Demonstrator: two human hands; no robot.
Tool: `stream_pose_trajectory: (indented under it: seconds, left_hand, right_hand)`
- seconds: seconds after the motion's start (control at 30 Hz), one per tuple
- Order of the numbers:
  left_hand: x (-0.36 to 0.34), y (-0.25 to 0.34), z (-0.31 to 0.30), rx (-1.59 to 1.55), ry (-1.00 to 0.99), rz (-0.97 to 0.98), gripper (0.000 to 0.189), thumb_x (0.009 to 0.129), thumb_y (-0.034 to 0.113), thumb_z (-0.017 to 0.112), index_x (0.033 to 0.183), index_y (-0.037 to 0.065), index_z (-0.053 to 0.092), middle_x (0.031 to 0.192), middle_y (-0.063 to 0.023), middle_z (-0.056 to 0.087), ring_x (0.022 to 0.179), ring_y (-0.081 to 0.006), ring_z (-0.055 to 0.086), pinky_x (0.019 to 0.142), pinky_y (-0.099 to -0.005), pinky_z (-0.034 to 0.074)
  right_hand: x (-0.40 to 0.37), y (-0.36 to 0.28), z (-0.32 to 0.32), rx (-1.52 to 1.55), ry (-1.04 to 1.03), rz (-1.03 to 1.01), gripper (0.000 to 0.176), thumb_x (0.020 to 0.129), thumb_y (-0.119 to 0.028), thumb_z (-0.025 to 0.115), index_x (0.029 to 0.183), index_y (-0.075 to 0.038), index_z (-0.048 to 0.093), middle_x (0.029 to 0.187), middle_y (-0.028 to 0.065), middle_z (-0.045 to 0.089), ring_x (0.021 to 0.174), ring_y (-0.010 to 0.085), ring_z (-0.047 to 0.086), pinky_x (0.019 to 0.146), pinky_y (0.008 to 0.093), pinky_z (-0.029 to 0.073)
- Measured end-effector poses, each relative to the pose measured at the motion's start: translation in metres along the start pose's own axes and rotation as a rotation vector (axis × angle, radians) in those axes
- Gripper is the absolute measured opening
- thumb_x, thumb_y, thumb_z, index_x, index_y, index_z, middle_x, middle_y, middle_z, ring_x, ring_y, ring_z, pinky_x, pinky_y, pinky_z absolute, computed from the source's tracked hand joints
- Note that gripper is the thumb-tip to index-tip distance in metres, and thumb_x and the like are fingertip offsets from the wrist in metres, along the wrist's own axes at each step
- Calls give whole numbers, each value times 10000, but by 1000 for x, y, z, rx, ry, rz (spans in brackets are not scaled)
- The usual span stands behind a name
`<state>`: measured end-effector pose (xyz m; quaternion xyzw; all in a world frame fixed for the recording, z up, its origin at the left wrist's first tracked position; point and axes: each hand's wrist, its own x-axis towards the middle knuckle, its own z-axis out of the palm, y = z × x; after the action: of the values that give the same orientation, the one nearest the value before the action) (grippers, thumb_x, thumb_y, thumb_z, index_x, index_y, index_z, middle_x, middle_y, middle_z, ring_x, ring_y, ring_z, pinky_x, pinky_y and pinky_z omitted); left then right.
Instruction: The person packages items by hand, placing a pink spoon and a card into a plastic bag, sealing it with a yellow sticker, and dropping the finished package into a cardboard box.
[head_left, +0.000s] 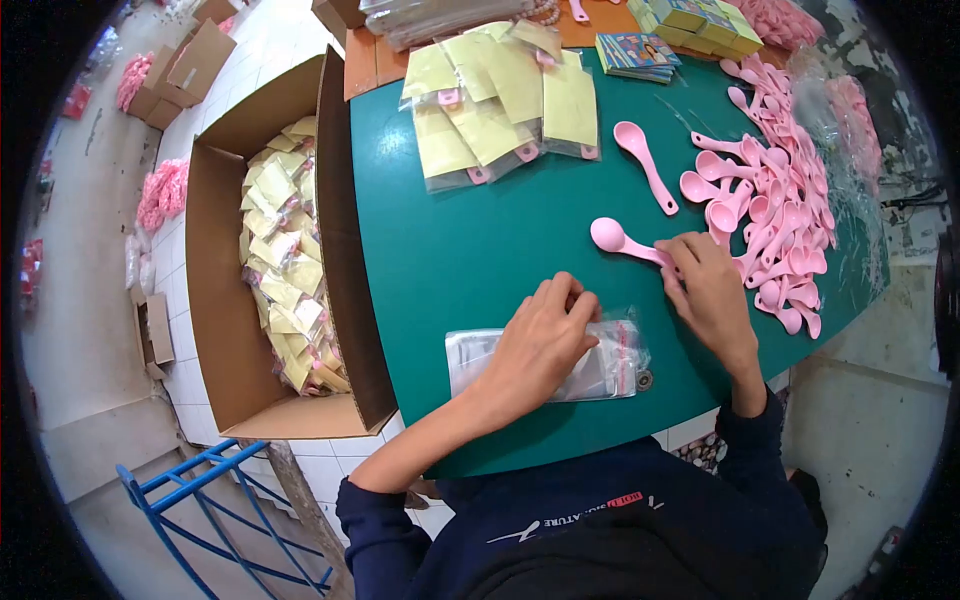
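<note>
My left hand (545, 340) presses on a stack of clear plastic bags (610, 362) lying on the green table (460, 240), fingertips pinching at the top bag's edge. My right hand (710, 290) holds a pink plastic spoon (620, 240) by its handle, bowl pointing left, low over the table. A second pink spoon (645, 160) lies alone further back. A heap of several pink spoons (775, 210) spreads along the table's right side, just beyond my right hand.
Filled bags with yellow cards and pink spoons (500, 100) lie at the table's back. An open cardboard box (270, 250) of the same packets stands on the floor at left. Colourful card stacks (640, 52) sit at the back. A blue metal frame (220, 510) is at lower left.
</note>
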<state>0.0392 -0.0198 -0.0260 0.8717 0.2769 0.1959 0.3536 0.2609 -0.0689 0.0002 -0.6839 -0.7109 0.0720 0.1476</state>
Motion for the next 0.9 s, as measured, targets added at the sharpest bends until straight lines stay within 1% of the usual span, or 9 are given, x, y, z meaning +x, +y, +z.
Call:
stream_pose_trajectory:
  seconds: [0.17, 0.27, 0.3, 0.37, 0.47, 0.63, 0.73, 0.83, 0.9]
  left_hand:
    - [-3, -6, -10, -201, 10, -60, 214, 755, -5, 644, 904, 18, 492, 889, -125, 563, 849, -281, 607, 745, -357, 493]
    - [-4, -6, -20, -491, -11, -199, 176, 789, -20, 620, 895, 7, 483, 852, -122, 634, 844, -227, 664, 739, -316, 510]
    - [-4, -5, -26, -578, -50, -278, 176, 829, 8, 631, 918, 5, 479, 855, -125, 678, 841, -175, 672, 732, -283, 517]
    - [-5, -6, -33, -687, -73, -387, 205, 835, 30, 644, 955, 3, 479, 863, -131, 686, 844, -160, 667, 740, -278, 518]
    - [-7, -10, -37, -774, -83, -439, 294, 836, 60, 664, 1054, -3, 477, 845, -128, 694, 840, -144, 660, 745, -271, 517]
    - [-7, -6, -40, -784, -75, -454, 332, 825, 55, 674, 1103, 1, 501, 865, -119, 694, 841, -135, 657, 750, -263, 515]
    - [-9, -7, -39, -822, -38, -403, 335, 822, 100, 682, 1113, 24, 535, 873, -96, 705, 787, -118, 665, 690, -249, 516]
    - [-9, -5, -32, -851, 46, -334, 350, 830, 86, 668, 1148, 27, 535, 952, -112, 695, 862, -140, 667, 745, -260, 519]
    - [-8, 2, -33, -900, -23, -321, 391, 830, 72, 666, 1184, 14, 513, 1003, -136, 678, 923, -150, 644, 809, -281, 506]
  right_hand:
    - [1, -6, -20, 232, 188, 50, 169, 822, -11, 587, 988, -11, 621, 907, 124, 595, 806, 255, 574, 715, 325, 455]
    - [-5, -20, -38, 472, 232, 170, 161, 843, -26, 601, 999, 3, 631, 863, 99, 613, 715, 164, 575, 651, 264, 448]
    - [-7, -19, -39, 515, 233, 169, 157, 844, -31, 607, 994, 4, 636, 842, 89, 614, 702, 144, 565, 638, 253, 442]
    - [-12, -13, -42, 600, 237, 166, 150, 845, -41, 620, 984, 6, 645, 801, 69, 617, 674, 102, 547, 614, 231, 430]
    - [-17, -11, -49, 657, 53, 196, 111, 853, -10, 590, 942, 30, 642, 824, 61, 613, 722, 112, 533, 662, 229, 413]
    - [-12, -26, -55, 560, 77, 113, 93, 820, 7, 610, 899, 22, 657, 774, 58, 613, 704, 120, 537, 640, 231, 402]
    - [-7, -32, -56, 476, 92, 0, 99, 791, -2, 639, 887, 0, 663, 762, 69, 624, 677, 156, 564, 614, 260, 425]
    - [-3, -39, -59, 403, 46, -71, 98, 777, -12, 651, 876, -10, 652, 772, 79, 630, 678, 192, 586, 609, 284, 445]
    - [0, -44, -58, 390, -9, -117, 99, 777, -17, 655, 874, -8, 636, 777, 79, 627, 685, 189, 593, 612, 282, 451]
